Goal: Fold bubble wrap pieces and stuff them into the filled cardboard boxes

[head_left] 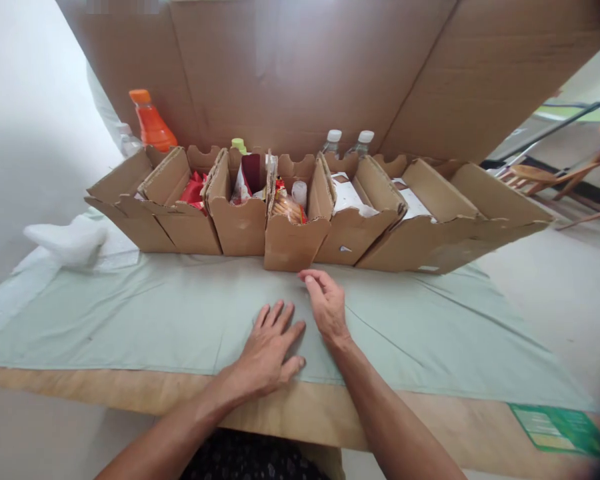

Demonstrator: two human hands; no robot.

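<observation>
My left hand (273, 350) lies flat on the pale green cloth (180, 320), palm down with its fingers spread, and holds nothing. To its right, my right hand (327, 307) is loosely closed, thumb tip near the index finger, with no object visible in it. Its fingertips are just in front of the lower edge of the middle cardboard box (295, 247); whether they touch it I cannot tell. That box stands slightly forward of its neighbours and holds a clear bag of stick snacks (287, 208) and a whitish translucent item (299, 193).
Several cardboard bins stand in a row, holding a red packet (194, 190), a dark red package (251, 175) and white boxes (347, 193). An orange bottle (153, 123) and white-capped bottles (333, 139) stand behind. White foam wrap (70, 241) lies left; a green printed sheet (557, 427) lies right.
</observation>
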